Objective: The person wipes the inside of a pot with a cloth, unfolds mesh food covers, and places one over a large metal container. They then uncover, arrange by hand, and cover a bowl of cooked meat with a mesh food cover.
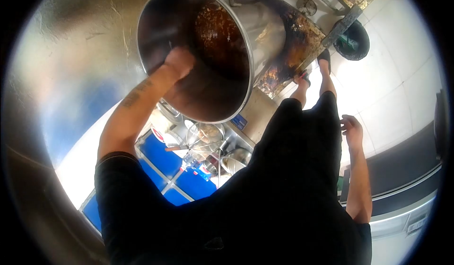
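Note:
A large, deep metal stockpot point(251, 61) stands with its mouth facing me, and dark brown liquid or residue point(217, 26) shows at its bottom. My left hand point(180, 61) reaches inside the pot, near its wall. Its fingers are curled closed and slightly blurred; a faint thin shape lies just beyond them, but what they hold cannot be made out. My right hand point(352, 129) hangs beside my leg, away from the pot. Its fingers are loosely apart with nothing between them.
Under the pot is a stained, greasy cooktop point(302, 38) with a metal edge bar. A lined black bin point(352, 40) stands on the pale tiled floor point(388, 83). A wire strainer point(205, 133) and several bowls point(236, 158) sit by the blue tiles point(161, 158).

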The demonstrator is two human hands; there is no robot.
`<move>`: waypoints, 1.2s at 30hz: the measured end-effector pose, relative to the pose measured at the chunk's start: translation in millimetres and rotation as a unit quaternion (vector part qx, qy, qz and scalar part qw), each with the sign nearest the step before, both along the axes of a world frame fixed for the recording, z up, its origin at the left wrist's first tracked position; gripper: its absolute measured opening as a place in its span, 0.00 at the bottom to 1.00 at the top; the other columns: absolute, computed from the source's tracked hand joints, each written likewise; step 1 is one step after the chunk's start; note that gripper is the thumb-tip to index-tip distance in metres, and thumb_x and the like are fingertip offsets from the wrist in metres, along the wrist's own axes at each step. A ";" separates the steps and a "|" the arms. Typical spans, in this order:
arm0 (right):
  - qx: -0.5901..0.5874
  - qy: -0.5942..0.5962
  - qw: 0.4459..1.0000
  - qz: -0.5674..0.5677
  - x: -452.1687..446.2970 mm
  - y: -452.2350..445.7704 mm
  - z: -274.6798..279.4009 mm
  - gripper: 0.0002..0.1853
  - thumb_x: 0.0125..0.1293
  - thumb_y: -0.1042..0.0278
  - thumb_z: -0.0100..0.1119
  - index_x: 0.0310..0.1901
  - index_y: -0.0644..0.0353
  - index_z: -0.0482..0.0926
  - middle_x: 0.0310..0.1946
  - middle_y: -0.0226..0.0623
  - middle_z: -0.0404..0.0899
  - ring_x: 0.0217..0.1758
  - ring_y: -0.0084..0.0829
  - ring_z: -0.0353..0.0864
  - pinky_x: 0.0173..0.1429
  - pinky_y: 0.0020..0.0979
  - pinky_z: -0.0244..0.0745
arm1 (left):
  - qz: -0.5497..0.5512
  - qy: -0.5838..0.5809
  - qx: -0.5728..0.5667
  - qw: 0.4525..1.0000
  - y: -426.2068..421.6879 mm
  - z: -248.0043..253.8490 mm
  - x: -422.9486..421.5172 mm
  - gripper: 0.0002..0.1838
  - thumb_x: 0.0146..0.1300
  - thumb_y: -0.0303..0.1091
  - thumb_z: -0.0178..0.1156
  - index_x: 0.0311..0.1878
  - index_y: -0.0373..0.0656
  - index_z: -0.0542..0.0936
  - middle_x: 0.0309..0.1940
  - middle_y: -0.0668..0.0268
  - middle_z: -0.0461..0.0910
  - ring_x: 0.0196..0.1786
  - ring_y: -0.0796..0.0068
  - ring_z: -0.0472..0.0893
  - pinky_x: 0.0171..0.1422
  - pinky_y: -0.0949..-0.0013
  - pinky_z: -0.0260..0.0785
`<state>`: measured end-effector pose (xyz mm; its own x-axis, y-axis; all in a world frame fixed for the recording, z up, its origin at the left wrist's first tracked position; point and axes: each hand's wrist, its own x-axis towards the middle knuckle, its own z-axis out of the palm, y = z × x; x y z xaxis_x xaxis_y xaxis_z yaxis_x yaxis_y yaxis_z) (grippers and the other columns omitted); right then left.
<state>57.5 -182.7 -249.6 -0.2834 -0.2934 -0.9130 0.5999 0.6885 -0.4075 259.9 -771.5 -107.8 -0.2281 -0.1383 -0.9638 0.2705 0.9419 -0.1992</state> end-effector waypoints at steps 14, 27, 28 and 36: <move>0.008 0.003 1.000 -0.003 -0.2 4.9 -8.9 0.14 0.71 0.67 0.55 0.53 0.66 0.80 0.39 0.35 0.85 0.32 0.21 0.79 0.35 0.23 0.69 | 0.075 -0.090 -0.069 0.991 12.1 -1.2 -6.6 0.10 0.61 0.35 0.61 0.39 0.46 0.90 0.45 0.63 0.87 0.56 0.63 0.81 0.62 0.65 0.74; 0.021 -0.004 0.999 0.029 3.3 5.4 -19.6 0.18 0.70 0.62 0.54 0.54 0.64 0.81 0.38 0.34 0.85 0.33 0.22 0.80 0.36 0.24 0.72 | 0.077 -0.026 0.006 0.997 47.8 20.4 11.9 0.09 0.60 0.33 0.60 0.35 0.49 0.90 0.42 0.63 0.88 0.54 0.59 0.83 0.59 0.56 0.73; 0.016 -0.006 1.000 0.017 4.9 1.4 -17.9 0.16 0.71 0.64 0.54 0.53 0.66 0.81 0.38 0.35 0.84 0.32 0.22 0.78 0.35 0.24 0.71 | -0.003 -0.008 -0.023 1.000 44.1 23.7 12.8 0.09 0.59 0.33 0.59 0.33 0.50 0.89 0.39 0.66 0.88 0.55 0.60 0.82 0.59 0.57 0.71; 0.015 -0.010 1.000 0.005 8.5 1.6 -22.1 0.15 0.70 0.67 0.55 0.52 0.66 0.81 0.38 0.34 0.83 0.31 0.20 0.76 0.34 0.23 0.69 | -0.162 0.122 -0.038 0.978 -26.9 49.4 -19.2 0.08 0.57 0.34 0.60 0.31 0.53 0.89 0.35 0.71 0.87 0.53 0.67 0.79 0.54 0.65 0.67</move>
